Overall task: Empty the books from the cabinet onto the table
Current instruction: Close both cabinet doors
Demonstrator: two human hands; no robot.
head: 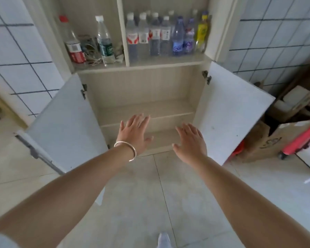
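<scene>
A pale wooden cabinet (143,90) stands in front of me with both lower doors swung wide: the left door (64,126) and the right door (231,111). Its two lower shelves (147,109) show bare wood, with no books visible on them. My left hand (134,133), with a silver bangle at the wrist, reaches toward the lower compartment with fingers spread and holds nothing. My right hand (191,142) is stretched out beside it, palm down, fingers apart, also holding nothing. No table is in view.
Several plastic bottles (161,36) fill the open shelf above the lower compartment. Cardboard boxes (263,140) and a red tool (301,140) sit on the floor at the right. White tiled walls flank the cabinet. My foot (164,238) shows on the pale floor tiles.
</scene>
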